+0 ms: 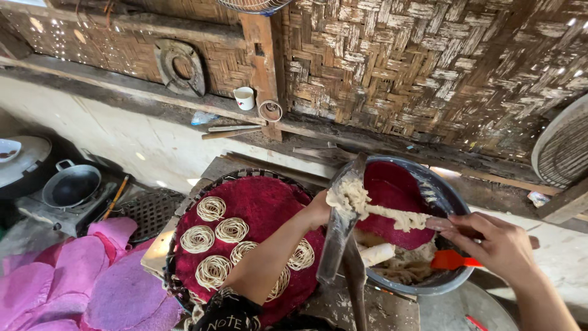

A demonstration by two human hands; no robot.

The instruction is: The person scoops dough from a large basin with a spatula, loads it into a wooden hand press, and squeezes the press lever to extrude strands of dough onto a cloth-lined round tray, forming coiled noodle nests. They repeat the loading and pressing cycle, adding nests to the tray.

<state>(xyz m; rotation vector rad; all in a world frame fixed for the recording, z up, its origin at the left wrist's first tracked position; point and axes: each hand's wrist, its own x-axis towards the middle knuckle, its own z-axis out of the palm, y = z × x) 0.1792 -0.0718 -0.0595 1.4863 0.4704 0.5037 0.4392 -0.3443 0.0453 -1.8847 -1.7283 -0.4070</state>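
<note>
Left hand [318, 209]: mostly hidden behind the metal press [340, 233], fingers closed round it. Right hand [490, 242]: fingers pinched on a spatula handle, its blade lost under dough [373, 208] stretching to the press. Grey bowl [450, 199], red-lined: lower rim cut by arm. Red mat [263, 202] bears noodle coils [211, 208]. Sleeve print partly cropped.

One possible package: a crumpled clear-and-blue plastic wrapper [203, 117] on the wooden ledge, upper left of centre; too blurred to confirm. No signs or screens visible.
</note>
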